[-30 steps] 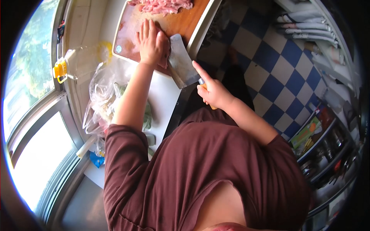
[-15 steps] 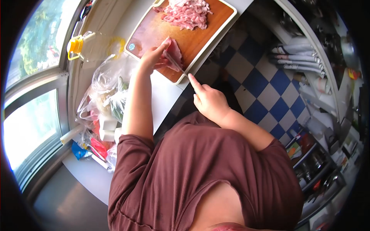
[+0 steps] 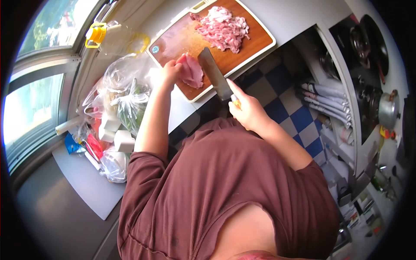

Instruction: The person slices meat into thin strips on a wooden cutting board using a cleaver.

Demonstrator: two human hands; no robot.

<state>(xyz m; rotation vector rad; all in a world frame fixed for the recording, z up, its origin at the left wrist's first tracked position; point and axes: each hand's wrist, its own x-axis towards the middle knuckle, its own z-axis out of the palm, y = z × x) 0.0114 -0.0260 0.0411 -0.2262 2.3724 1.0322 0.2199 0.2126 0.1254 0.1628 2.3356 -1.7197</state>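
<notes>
The left hand (image 3: 169, 74) is pinching a meat slab (image 3: 193, 74) on the board (image 3: 258, 35); just off the board, the right hand (image 3: 250, 111) is gripping a cleaver (image 3: 214, 74). Slicing seems underway, next needing the meat slab steadied.

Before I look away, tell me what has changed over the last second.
The left hand, pressed flat on the meat piece a second ago, has drawn back and now pinches its left edge. The cleaver, barely visible half a second ago, now shows its blade beside the piece. The view has shifted too. Unchanged: the right hand grips the cleaver, and meat strips lie heaped on the board.
</notes>
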